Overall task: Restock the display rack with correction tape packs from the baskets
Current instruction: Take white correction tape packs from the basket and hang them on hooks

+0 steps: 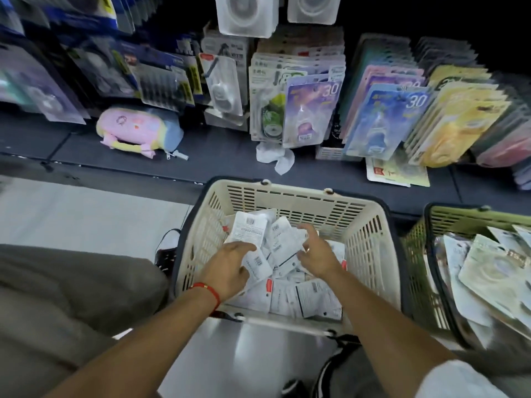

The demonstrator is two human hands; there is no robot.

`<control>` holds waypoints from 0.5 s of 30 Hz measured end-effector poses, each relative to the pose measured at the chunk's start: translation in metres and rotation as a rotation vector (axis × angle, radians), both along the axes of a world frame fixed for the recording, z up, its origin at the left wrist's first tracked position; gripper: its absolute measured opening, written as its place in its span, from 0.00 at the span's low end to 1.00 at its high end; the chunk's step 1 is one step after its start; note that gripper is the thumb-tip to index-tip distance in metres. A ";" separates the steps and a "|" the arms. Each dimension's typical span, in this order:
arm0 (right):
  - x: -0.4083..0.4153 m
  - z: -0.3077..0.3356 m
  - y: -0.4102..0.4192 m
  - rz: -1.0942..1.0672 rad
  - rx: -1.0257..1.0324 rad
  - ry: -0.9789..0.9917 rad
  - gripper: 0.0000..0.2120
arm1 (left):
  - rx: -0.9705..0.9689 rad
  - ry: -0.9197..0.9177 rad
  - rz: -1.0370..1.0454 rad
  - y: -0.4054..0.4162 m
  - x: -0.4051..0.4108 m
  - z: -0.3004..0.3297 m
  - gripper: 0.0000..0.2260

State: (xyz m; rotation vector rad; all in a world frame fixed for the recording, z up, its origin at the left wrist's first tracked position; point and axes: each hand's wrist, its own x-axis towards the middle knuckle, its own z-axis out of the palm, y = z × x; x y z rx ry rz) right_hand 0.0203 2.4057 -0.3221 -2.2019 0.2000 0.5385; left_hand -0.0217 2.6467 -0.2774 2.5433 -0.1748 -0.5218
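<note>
many white, barcoded correction tape packs (283, 254) fill the cream basket (370, 248); left hand (228, 271) grip pinches one, right hand (317, 254) spread.

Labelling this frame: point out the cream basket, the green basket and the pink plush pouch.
cream basket (290, 196), head view, far rim.
green basket (416, 254), head view, left wall.
pink plush pouch (135, 129), head view, middle of body.
</note>
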 end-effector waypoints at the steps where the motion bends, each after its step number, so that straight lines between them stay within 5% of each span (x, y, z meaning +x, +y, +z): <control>1: 0.004 0.012 -0.006 -0.037 0.062 -0.030 0.18 | -0.039 0.000 0.033 0.000 0.005 0.002 0.25; 4: 0.017 0.048 -0.016 -0.178 0.203 -0.123 0.06 | -0.138 -0.006 0.085 0.000 0.019 0.012 0.27; 9: 0.025 0.082 0.005 -0.323 0.581 0.056 0.11 | -0.350 0.099 -0.085 -0.007 0.014 0.023 0.34; 13: 0.023 0.070 0.037 -0.386 0.827 0.180 0.17 | -0.526 -0.043 0.283 0.004 0.007 0.028 0.15; 15: 0.018 0.048 0.051 -0.298 0.547 0.149 0.20 | -0.682 -0.015 0.478 0.018 0.005 0.031 0.12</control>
